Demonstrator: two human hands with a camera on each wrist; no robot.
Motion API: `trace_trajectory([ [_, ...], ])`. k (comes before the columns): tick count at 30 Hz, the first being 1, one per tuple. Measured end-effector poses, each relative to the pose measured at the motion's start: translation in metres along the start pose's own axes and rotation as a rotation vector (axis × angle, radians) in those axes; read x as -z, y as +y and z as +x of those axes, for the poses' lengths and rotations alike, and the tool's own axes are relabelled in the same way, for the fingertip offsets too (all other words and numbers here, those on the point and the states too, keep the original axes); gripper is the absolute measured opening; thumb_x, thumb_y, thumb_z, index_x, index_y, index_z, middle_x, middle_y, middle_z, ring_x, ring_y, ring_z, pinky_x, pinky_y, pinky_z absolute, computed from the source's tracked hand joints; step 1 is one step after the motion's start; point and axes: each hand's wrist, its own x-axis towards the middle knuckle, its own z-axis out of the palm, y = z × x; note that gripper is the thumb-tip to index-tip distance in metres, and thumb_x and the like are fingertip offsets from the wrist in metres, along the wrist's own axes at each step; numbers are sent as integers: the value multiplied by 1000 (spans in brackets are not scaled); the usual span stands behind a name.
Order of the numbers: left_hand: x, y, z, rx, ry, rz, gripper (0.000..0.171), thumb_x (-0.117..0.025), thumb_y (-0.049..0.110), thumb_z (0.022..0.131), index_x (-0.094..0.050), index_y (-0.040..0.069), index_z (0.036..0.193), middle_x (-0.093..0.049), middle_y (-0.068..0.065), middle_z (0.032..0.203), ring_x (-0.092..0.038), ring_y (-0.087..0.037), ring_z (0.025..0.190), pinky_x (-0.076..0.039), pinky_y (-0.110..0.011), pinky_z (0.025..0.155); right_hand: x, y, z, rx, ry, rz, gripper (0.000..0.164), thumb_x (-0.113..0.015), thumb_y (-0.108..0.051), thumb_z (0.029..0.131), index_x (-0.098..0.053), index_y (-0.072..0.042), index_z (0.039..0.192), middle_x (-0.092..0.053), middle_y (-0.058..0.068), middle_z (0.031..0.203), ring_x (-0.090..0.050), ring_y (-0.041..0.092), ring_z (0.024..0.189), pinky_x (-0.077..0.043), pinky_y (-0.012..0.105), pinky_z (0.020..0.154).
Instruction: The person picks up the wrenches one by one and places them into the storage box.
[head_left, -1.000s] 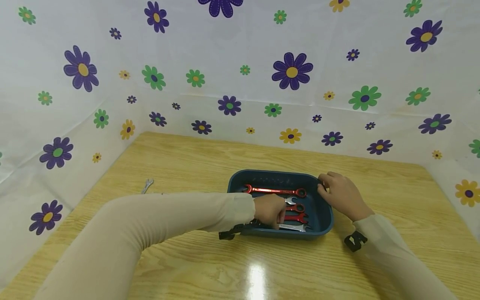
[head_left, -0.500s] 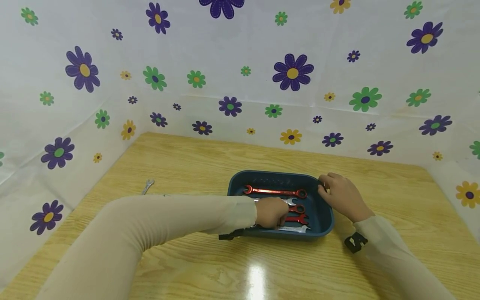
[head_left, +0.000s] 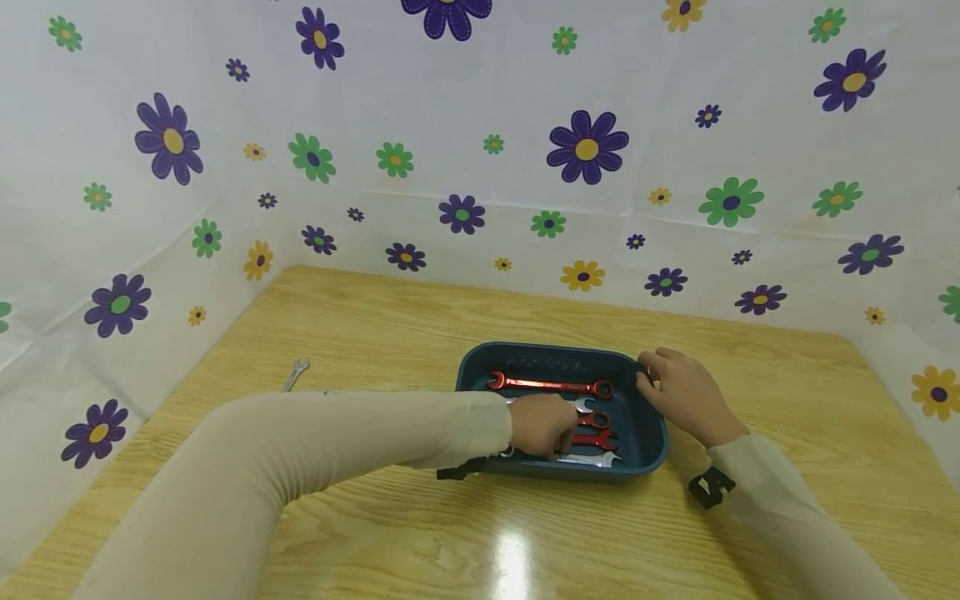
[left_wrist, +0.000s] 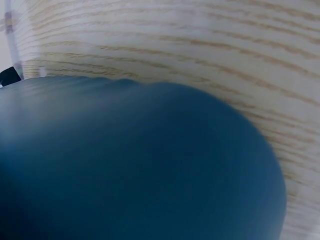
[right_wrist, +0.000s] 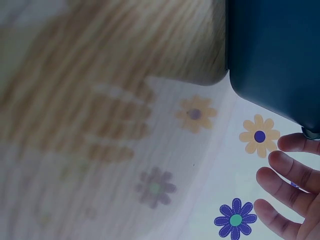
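In the head view a dark blue plastic bin (head_left: 480, 354) stands on the table with several wrenches lying lengthwise in it. My left hand (head_left: 542, 423) reaches down into the bin, its curled fingertips on the front silver combination wrench (head_left: 600, 459); the back of the hand hides part of the grip. Under and behind that hand lie a red open-end wrench (head_left: 596, 440), a red ring end (head_left: 597, 420) and another silver wrench (head_left: 585, 406). A long red combination wrench (head_left: 547, 385) lies along the back wall. My right hand (head_left: 686, 393) pinches the bin's right rim, fingers outside.
A small silver wrench (head_left: 297, 373) lies on the wood-grain table (head_left: 360, 325) at the left, partly behind the left sleeve (head_left: 360, 429). Flower-printed white cloth (head_left: 480, 108) rises behind and beside the table. Black straps (head_left: 710, 486) sit at the wrists.
My left hand has lifted slightly from its lower position a second ago and now stays nearly still over the wrenches. The right hand keeps its place on the bin's rim.
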Motion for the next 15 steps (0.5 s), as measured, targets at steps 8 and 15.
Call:
trace_trajectory([
  [8, 15, 1, -7, -61, 12, 16, 5, -75, 17, 79, -71, 15, 82, -67, 6, 79, -57, -2, 68, -44, -15, 60, 0, 0, 0, 1, 0, -4, 9, -55, -14, 86, -57, -8, 80, -46, 4, 66, -39, 14, 56, -29, 26, 52],
  [15, 31, 0, -11, -27, 21, -47, 4, -66, 20, 86, -69, 17, 86, -63, 9, 76, -52, -3, 61, -41, -17, 57, 0, -1, 0, -1, -1, -9, 9, -55, -14, 86, -57, -7, 81, -47, 4, 67, -39, 14, 56, -30, 26, 52],
])
